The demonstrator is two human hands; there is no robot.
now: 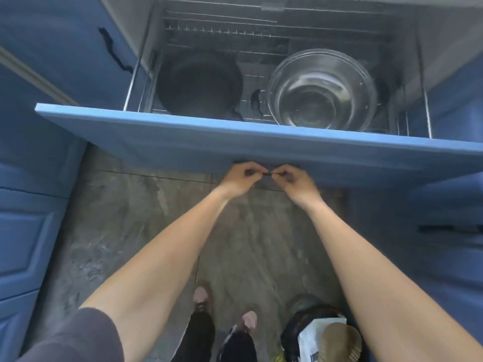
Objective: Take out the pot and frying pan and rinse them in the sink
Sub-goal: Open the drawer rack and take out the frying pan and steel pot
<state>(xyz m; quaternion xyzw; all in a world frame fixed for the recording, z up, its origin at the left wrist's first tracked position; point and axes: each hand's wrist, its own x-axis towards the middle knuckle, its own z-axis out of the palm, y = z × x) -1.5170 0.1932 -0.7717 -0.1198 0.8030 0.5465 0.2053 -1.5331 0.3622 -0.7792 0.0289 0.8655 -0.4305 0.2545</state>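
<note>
A blue drawer front (235,137) stands pulled out from the cabinet. Inside its wire rack (251,74), a dark round frying pan (200,86) lies at the left and a shiny steel pot (322,91), shaped like a bowl, sits at the right. A black handle (256,100) shows between them. My left hand (241,177) and my right hand (292,178) are side by side below the drawer front, both with fingers closed on its dark handle (269,174). The handle is mostly hidden under the front.
Blue cabinet doors stand at the left (52,61) and lower right (431,231), each with a black handle. A grey stone floor (156,218) lies below. A black bin (318,335) with rubbish stands by my feet at the lower right.
</note>
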